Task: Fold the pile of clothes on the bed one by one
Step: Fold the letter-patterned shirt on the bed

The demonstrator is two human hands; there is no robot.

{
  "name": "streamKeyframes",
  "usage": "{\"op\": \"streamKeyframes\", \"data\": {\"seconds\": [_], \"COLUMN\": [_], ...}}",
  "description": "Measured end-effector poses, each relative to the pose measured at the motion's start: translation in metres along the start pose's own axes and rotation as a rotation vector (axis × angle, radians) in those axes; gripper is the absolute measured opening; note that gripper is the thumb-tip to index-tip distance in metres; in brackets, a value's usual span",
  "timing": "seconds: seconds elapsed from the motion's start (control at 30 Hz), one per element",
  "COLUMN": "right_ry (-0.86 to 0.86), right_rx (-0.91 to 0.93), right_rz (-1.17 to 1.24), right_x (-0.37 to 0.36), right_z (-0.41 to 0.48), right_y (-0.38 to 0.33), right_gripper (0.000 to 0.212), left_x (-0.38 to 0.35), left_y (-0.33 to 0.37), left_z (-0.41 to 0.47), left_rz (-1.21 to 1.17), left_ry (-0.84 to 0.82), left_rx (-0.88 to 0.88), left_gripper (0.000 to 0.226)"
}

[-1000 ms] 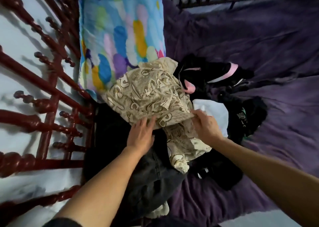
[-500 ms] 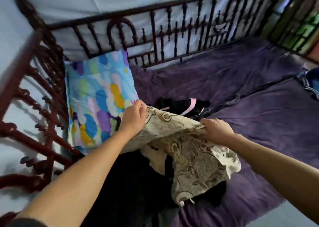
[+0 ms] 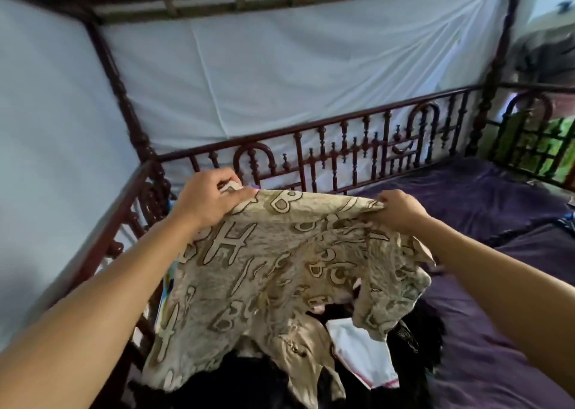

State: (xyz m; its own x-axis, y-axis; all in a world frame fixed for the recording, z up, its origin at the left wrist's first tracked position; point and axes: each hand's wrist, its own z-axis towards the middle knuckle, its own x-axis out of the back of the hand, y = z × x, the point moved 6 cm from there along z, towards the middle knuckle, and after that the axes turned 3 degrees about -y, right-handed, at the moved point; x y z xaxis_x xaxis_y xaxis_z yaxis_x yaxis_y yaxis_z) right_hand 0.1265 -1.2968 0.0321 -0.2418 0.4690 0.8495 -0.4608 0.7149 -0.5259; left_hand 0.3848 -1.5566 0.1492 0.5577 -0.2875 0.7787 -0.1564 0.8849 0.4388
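Left hand [image 3: 211,197] at 10 o'clock, right hand [image 3: 396,209] at 2 o'clock, each pinching the top edge of the beige garment [image 3: 280,268] — hung over the pile [image 3: 236,383] at 6, likely to open it out for folding.

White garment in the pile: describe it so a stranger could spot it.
Start at the purple bedsheet, then go to the heap of black clothes at its left. Under the hanging hem of the beige lettered cloth lies the white garment, the only plain white piece among black ones.
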Motion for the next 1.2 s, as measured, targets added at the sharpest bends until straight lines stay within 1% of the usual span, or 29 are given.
{"op": "streamKeyframes", "data": {"seconds": [0.03,0.1,0.13,0.17,0.23,0.3,0.33,0.4,0.47,0.5,0.53,0.57,0.6,0.63,0.67,0.7,0.73,0.8,0.83,0.9,0.93,0.97,1.0,1.03,1.07,1.1,1.13,1.17,1.2], "right_ry": [-0.065,-0.268,-0.372,-0.421,-0.324,-0.145,-0.085,-0.03,-0.013,-0.012,-0.018,-0.036,-0.055,-0.066,-0.059,-0.04,-0.015,0.072,0.162,0.389,0.472,0.49,0.425,0.287,0.099,-0.107,-0.305,-0.478,-0.601], "right_rx": [-0.021,-0.08,-0.112,-0.135,-0.114,-0.006,0.069,0.193,0.302,0.353,0.4,0.444,0.479,0.505,0.523,0.53,0.53,0.533,0.536,0.53,0.479,0.387,0.269,0.15,0.05,-0.01,-0.04,-0.051,-0.038], "right_rz": [-0.007,0.023,0.104,0.206,0.35,0.385,0.358,0.344,0.358,0.374,0.392,0.416,0.443,0.464,0.48,0.493,0.51,0.53,0.49,0.335,0.266,0.183,0.074,-0.011,-0.021,0.103,0.339,0.59,0.771], "right_x": [0.001,-0.014,-0.028,-0.04,-0.05,-0.04,-0.033,-0.018,-0.005,0.002,0.007,0.011,0.014,0.016,0.019,0.023,0.027,0.04,0.049,0.062,0.063,0.057,0.044,0.023,-0.001,-0.025,-0.047,-0.063,-0.072], "right_z": [0.003,0.001,-0.005,-0.011,-0.016,-0.01,-0.009,-0.013,-0.023,-0.028,-0.033,-0.039,-0.044,-0.05,-0.055,-0.059,-0.062,-0.066,-0.066,-0.066,-0.064,-0.058,-0.051,-0.044,-0.039,-0.041,-0.046,-0.054,-0.059], "right_y": [0.0,0.01,0.019,0.024,0.024,0.006,-0.008,-0.039,-0.069,-0.084,-0.099,-0.115,-0.129,-0.142,-0.152,-0.159,-0.162,-0.157,-0.147,-0.114,-0.091,-0.066,-0.042,-0.022,-0.008,-0.003,-0.009,-0.024,-0.042], "right_gripper": [0.04,0.039,0.031,0.022,0.016,0.012,0.015,0.03,0.039,0.04,0.04,0.039,0.038,0.038,0.038,0.038,0.035,0.022,0.019,0.029,0.03,0.029,0.031,0.037,0.045,0.056,0.067,0.072,0.067], "left_x": [0.011,0.029,0.033,0.035,0.027,0.011,0.002,-0.017,-0.034,-0.042,-0.051,-0.06,-0.068,-0.077,-0.086,-0.092,-0.093,-0.084,-0.076,-0.057,-0.047,-0.039,-0.033,-0.027,-0.023,-0.02,-0.019,-0.019,-0.018], "left_y": [-0.004,-0.015,-0.021,-0.025,-0.034,-0.047,-0.058,-0.077,-0.087,-0.085,-0.078,-0.064,-0.046,-0.026,-0.004,0.013,0.027,0.042,0.046,0.053,0.057,0.061,0.067,0.071,0.076,0.078,0.08,0.081,0.083], "left_z": [-0.002,-0.007,-0.012,-0.017,-0.027,-0.036,-0.041,-0.055,-0.069,-0.073,-0.075,-0.074,-0.071,-0.067,-0.063,-0.058,-0.053,-0.042,-0.037,-0.026,-0.02,-0.015,-0.01,-0.005,-0.002,0.003,0.006,0.009,0.009], "left_rz": [0.031,0.108,0.143,0.169,0.218,0.286,0.32,0.409,0.498,0.474,0.38,0.215,0.037,-0.114,-0.228,-0.271,-0.282,-0.285,-0.308,-0.381,-0.411,-0.43,-0.447,-0.453,-0.453,-0.447,-0.448,-0.456,-0.463], "left_ry": [0.02,0.118,0.165,0.195,0.185,0.064,-0.044,-0.299,-0.507,-0.544,-0.562,-0.572,-0.581,-0.601,-0.611,-0.585,-0.518,-0.341,-0.259,-0.127,-0.079,-0.048,-0.031,-0.02,-0.011,0.0,-0.002,-0.007,0.0], "left_rx": [0.015,0.049,0.059,0.07,0.105,0.178,0.24,0.357,0.393,0.379,0.371,0.38,0.39,0.377,0.323,0.263,0.21,0.157,0.141,0.111,0.107,0.101,0.093,0.087,0.079,0.061,0.055,0.047,0.021], "left_gripper": [0.025,0.022,0.021,0.022,0.022,0.022,0.024,0.026,0.017,0.023,0.042,0.064,0.078,0.078,0.061,0.037,0.019,0.02,0.021,0.016,0.013,0.012,0.018,0.027,0.035,0.039,0.04,0.038,0.029]}}
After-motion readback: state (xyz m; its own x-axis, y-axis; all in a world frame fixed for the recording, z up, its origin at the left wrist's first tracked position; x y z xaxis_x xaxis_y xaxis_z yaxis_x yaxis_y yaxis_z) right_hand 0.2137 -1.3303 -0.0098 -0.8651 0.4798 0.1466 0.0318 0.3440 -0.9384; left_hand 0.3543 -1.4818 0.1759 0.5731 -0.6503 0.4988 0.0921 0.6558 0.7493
